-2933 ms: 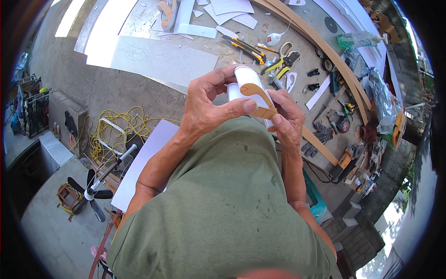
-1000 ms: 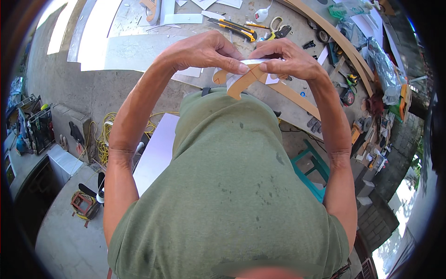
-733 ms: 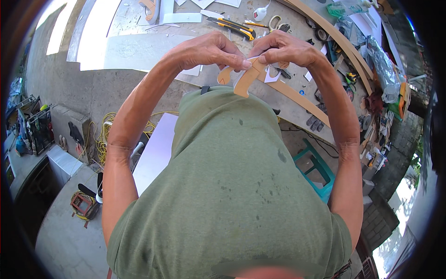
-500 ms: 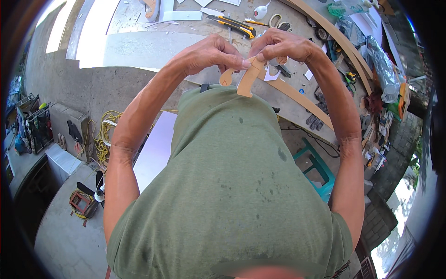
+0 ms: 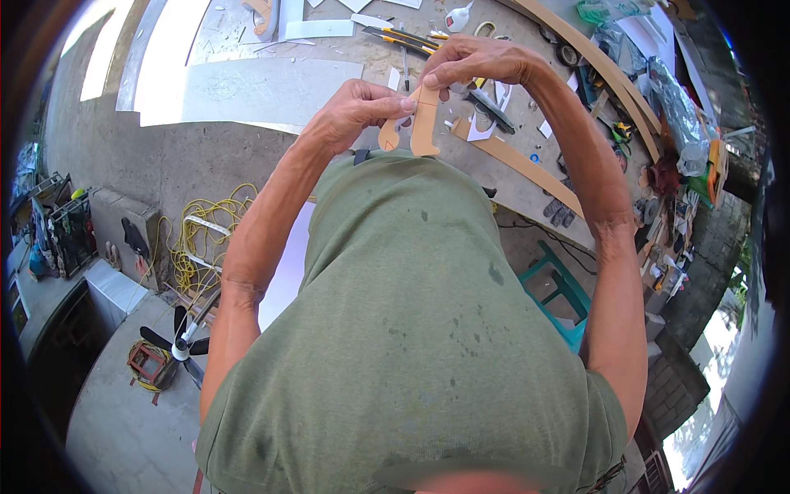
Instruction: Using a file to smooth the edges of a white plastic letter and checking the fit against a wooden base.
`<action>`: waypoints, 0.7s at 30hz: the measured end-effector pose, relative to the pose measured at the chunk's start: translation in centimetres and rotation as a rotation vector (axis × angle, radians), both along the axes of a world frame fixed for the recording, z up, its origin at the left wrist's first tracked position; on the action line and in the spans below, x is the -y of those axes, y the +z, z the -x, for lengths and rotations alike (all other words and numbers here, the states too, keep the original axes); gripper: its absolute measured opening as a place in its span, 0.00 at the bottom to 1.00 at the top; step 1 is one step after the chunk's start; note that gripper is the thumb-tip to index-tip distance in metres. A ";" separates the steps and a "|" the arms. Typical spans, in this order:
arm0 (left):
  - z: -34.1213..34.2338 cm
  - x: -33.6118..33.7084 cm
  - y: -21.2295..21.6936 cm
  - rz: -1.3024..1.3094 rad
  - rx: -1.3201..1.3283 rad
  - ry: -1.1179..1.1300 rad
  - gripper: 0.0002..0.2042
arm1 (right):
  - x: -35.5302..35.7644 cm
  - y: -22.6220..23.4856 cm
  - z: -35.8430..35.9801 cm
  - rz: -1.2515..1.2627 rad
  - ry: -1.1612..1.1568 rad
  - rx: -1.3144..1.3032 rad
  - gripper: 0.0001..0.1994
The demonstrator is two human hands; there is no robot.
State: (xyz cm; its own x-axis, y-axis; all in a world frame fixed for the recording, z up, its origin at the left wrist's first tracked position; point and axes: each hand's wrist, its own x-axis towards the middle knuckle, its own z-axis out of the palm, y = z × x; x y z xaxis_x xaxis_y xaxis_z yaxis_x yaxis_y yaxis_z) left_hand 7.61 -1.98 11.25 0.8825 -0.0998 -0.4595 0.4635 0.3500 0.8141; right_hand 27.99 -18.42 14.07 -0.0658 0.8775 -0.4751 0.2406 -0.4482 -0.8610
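Note:
In front of my chest, a flat tan cut-out piece with curved ends hangs between my two hands. My left hand is closed, thumb and fingers pinching its left side near the top. Beside that thumb dangles a rounded tan curl with a pencil mark; whether it belongs to the same piece I cannot tell. My right hand pinches the top end between thumb and fingers. Just beyond my hands, a yellow-and-black utility knife lies on the worktable, its near end covered by my right hand.
On the worktable lie a long tan strip, a white curved scrap, a dark tool and a grey glove. A small white bottle stands farther off. A green stool is at my right, a fan at lower left.
Both hands and the tan piece have shifted left. The right hand has also risen over part of the utility knife, and the left has lowered slightly. More of the dark tool shows.

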 end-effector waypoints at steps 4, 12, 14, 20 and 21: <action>1.6 -0.7 0.8 0.020 0.042 0.071 0.18 | 0.7 1.2 -0.5 -0.108 -0.220 0.018 0.30; 3.2 -1.4 1.6 0.136 0.160 0.366 0.19 | 5.3 0.1 5.8 -0.437 -0.996 -0.106 0.20; 3.0 -1.2 1.8 0.104 0.179 0.385 0.18 | 5.3 0.5 9.0 -0.420 -1.010 -0.126 0.18; 2.1 0.9 2.9 -0.060 0.226 0.459 0.17 | 3.8 3.1 14.3 -0.507 -0.888 0.377 0.34; 2.0 1.1 3.1 -0.091 0.257 0.461 0.16 | 3.5 3.2 14.4 -0.507 -0.900 0.381 0.34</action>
State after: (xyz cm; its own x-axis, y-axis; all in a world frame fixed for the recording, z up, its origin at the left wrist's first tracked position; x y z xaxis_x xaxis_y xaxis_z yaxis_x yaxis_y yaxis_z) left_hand 5.64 -3.13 14.33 0.9106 0.3549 -0.2117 0.0601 0.3932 0.9175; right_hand 13.63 -21.91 17.23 0.7698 0.6303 0.1009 0.2926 -0.2080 -0.9333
